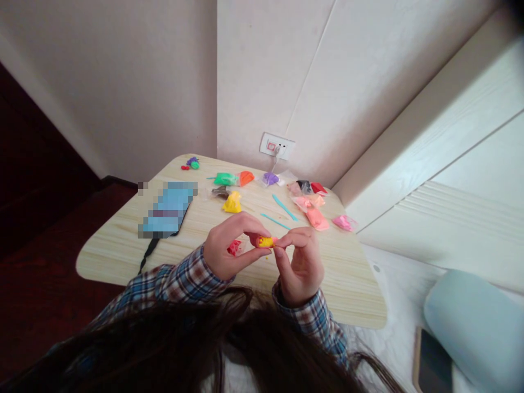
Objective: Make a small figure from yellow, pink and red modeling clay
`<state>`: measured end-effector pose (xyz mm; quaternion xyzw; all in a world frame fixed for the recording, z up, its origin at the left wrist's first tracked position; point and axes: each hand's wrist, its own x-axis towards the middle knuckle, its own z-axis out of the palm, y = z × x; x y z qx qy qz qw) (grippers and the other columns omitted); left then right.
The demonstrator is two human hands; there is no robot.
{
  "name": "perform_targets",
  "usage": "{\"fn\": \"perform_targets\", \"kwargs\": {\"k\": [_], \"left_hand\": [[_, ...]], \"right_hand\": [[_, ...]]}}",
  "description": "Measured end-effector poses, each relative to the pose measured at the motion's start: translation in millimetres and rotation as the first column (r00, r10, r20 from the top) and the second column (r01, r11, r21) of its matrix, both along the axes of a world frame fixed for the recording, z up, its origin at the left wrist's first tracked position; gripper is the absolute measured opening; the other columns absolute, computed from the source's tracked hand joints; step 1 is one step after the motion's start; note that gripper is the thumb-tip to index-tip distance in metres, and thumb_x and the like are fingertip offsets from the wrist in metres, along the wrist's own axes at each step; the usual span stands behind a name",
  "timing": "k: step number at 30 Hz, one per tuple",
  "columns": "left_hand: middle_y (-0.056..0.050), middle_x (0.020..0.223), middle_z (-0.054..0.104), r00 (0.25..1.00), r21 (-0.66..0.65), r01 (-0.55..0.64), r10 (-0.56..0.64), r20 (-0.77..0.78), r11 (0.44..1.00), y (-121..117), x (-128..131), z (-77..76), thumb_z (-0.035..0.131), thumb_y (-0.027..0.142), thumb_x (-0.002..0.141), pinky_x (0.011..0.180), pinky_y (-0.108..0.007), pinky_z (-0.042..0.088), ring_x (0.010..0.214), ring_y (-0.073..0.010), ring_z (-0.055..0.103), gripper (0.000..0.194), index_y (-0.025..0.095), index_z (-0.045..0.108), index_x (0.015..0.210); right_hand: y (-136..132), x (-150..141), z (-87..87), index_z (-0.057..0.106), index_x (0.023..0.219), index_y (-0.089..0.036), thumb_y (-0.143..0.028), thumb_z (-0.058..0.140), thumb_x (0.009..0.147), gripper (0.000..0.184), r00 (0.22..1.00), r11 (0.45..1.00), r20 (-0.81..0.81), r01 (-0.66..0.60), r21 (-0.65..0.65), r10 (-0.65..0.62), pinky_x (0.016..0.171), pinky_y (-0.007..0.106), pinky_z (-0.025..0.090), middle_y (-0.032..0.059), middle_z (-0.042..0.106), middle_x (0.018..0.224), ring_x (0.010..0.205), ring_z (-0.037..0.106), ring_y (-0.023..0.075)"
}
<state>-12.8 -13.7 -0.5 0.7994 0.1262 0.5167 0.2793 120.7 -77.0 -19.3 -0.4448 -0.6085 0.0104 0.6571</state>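
Above the table, my left hand (pixel 230 244) pinches a small yellow piece of modelling clay (pixel 265 241) with reddish spots between thumb and fingers. At the right end of that piece, my right hand (pixel 301 262) has its thumb and index finger pressed together; what lies between them is too small to make out. Under my left hand lies red clay (pixel 234 248), partly hidden by the fingers. Just beyond the hands are a thin blue modelling tool (pixel 275 221) and a wider blue one (pixel 284 207). A bag of yellow clay (pixel 232 202) sits behind my left hand.
Bags of green (pixel 225 179), orange (pixel 246 178), purple (pixel 271 178) and salmon clay (pixel 317 219) line the far side of the wooden table (pixel 123 256). Small clay shapes (pixel 193 162) sit at the far left corner. A blurred-out phone (pixel 170 207) with a cord lies left.
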Motion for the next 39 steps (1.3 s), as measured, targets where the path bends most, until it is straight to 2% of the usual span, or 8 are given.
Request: {"fn": "perform_targets", "kwargs": {"k": [8, 17, 24, 30, 36, 39], "left_hand": [[-0.003, 0.078, 0.062, 0.999, 0.097, -0.005, 0.000, 0.049, 0.995, 2.4, 3.1, -0.9, 0.070, 0.017, 0.071, 0.066, -0.023, 0.050, 0.070, -0.0116, 0.058, 0.018, 0.014, 0.059, 0.086], [-0.004, 0.080, 0.062, 0.998, 0.107, 0.021, -0.026, 0.051, 0.994, 2.6, 3.7, -1.4, 0.070, 0.014, 0.072, 0.066, -0.023, 0.051, 0.072, -0.0116, 0.058, 0.018, 0.014, 0.060, 0.087], [-0.004, 0.081, 0.062, 0.998, 0.098, 0.043, -0.048, 0.043, 0.994, 1.9, 3.7, -0.3, 0.069, 0.015, 0.073, 0.065, -0.023, 0.051, 0.071, -0.0114, 0.059, 0.016, 0.015, 0.061, 0.086], [-0.005, 0.079, 0.064, 0.996, 0.094, 0.090, -0.092, 0.019, 0.992, 2.1, 3.2, 1.3, 0.067, 0.015, 0.075, 0.067, -0.023, 0.051, 0.073, -0.0122, 0.060, 0.012, 0.015, 0.062, 0.086], [-0.005, 0.079, 0.063, 0.993, 0.063, 0.109, -0.111, 0.039, 0.992, 2.8, 3.7, 0.9, 0.067, 0.014, 0.074, 0.068, -0.023, 0.050, 0.074, -0.0120, 0.060, 0.012, 0.015, 0.062, 0.086], [-0.004, 0.079, 0.063, 0.992, 0.050, 0.111, -0.114, 0.047, 0.993, 2.4, 3.5, 0.9, 0.066, 0.013, 0.074, 0.068, -0.023, 0.050, 0.074, -0.0123, 0.060, 0.012, 0.015, 0.062, 0.085]], "right_hand": [[0.1, 2.1, 0.8, 0.056, 0.081, -0.021, -0.012, 0.057, 0.078, 0.010, 0.999, 0.999, 0.038, 0.009, 0.031, -0.010, 0.060, 0.031, 0.038, -0.0012, 0.047, 0.072, 0.066, 0.047, 0.0137], [0.5, 3.1, -1.6, 0.055, 0.081, -0.021, -0.011, 0.060, 0.076, 0.012, 0.999, 0.999, -0.024, -0.045, 0.014, 0.045, 0.060, 0.030, 0.038, -0.0010, 0.047, 0.073, 0.067, 0.047, 0.0130], [1.8, 5.5, -1.8, 0.051, 0.084, -0.022, -0.019, 0.063, 0.075, 0.016, 0.960, 0.974, -0.209, -0.209, -0.086, 0.187, 0.063, 0.030, 0.040, -0.0012, 0.045, 0.078, 0.067, 0.046, 0.0122], [0.5, 5.5, -1.1, 0.050, 0.089, -0.021, -0.024, 0.057, 0.079, 0.013, 0.903, 0.910, -0.279, -0.380, -0.168, 0.325, 0.065, 0.029, 0.041, 0.0005, 0.046, 0.082, 0.071, 0.046, 0.0128], [-0.1, 6.9, 0.7, 0.051, 0.089, -0.020, -0.026, 0.054, 0.081, 0.010, 0.903, 0.881, -0.264, -0.402, -0.247, 0.338, 0.067, 0.030, 0.041, 0.0015, 0.048, 0.082, 0.076, 0.047, 0.0148], [0.2, 8.6, 1.1, 0.051, 0.083, -0.020, -0.027, 0.053, 0.081, 0.008, 0.926, 0.890, -0.202, -0.366, -0.272, 0.319, 0.066, 0.031, 0.039, 0.0012, 0.048, 0.079, 0.075, 0.047, 0.0153]]}}
